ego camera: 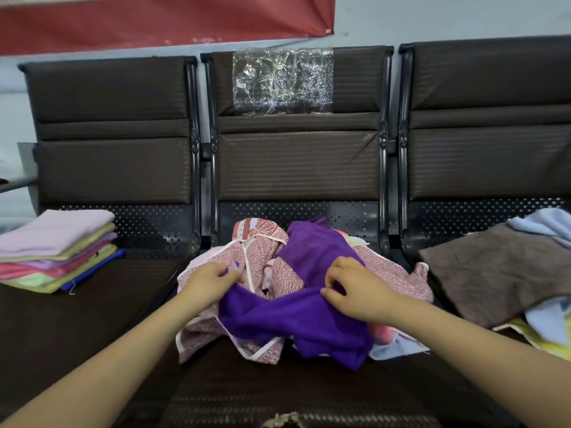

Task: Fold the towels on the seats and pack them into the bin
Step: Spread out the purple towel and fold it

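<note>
On the left seat [92, 304] a stack of folded towels [58, 251] is seen, pink, green, lilac and blue layers lying flat on one another near the backrest. On the middle seat [278, 381] a loose heap is piled: a pink patterned towel [262, 261] with white edging is spread underneath, and a purple towel [296, 316] is draped over and across it. The left hand [210, 281] is curled at the purple towel's left end, where a bit of the cloth is pinched between the fingers. The right hand [355, 291] is bent over the same towel further right, its fingertips gathering a fold of the purple cloth. On the right seat [414, 261] a brown towel [500, 270] is laid over light blue [547, 223] and yellow [543, 338] cloths. No bin is shown.
</note>
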A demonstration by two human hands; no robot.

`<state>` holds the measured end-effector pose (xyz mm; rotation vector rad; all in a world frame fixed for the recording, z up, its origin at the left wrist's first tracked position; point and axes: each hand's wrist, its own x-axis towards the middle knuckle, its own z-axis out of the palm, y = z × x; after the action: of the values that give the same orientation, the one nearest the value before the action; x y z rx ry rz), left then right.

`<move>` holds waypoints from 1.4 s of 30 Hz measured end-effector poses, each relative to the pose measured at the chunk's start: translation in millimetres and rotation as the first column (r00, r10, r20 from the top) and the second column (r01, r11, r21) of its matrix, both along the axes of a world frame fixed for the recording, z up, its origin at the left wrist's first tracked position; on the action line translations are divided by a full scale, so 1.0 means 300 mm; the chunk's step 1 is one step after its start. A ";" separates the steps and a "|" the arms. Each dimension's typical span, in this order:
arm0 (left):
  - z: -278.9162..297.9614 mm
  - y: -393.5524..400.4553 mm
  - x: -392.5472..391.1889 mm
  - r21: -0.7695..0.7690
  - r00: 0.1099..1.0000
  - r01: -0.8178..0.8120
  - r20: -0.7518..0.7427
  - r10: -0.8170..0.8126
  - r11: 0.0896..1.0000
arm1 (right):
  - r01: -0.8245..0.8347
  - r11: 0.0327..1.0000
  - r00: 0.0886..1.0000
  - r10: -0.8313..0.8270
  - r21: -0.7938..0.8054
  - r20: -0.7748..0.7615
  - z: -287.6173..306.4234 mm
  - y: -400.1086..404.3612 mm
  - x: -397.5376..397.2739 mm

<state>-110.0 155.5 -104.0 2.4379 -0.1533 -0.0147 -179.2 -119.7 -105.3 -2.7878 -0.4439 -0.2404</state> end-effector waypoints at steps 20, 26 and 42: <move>0.123 -0.080 -0.113 -0.514 0.964 0.237 0.227 -0.136 0.825 | -0.112 0.929 0.967 0.183 0.352 -0.176 0.037 0.138 0.008; 0.167 -0.119 -0.123 -0.486 0.922 0.300 0.368 -0.119 0.821 | -0.026 0.697 0.910 0.314 0.717 -0.272 0.062 0.153 0.009; 0.360 0.047 -0.135 -0.677 0.895 -0.228 0.137 0.425 0.700 | 0.134 0.143 0.951 0.259 0.981 -0.168 0.283 -0.105 -0.060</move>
<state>-150.5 169.5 4.1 1.7150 0.1454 0.4828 -197.2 -151.4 -20.5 -1.3550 -0.1679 -0.0226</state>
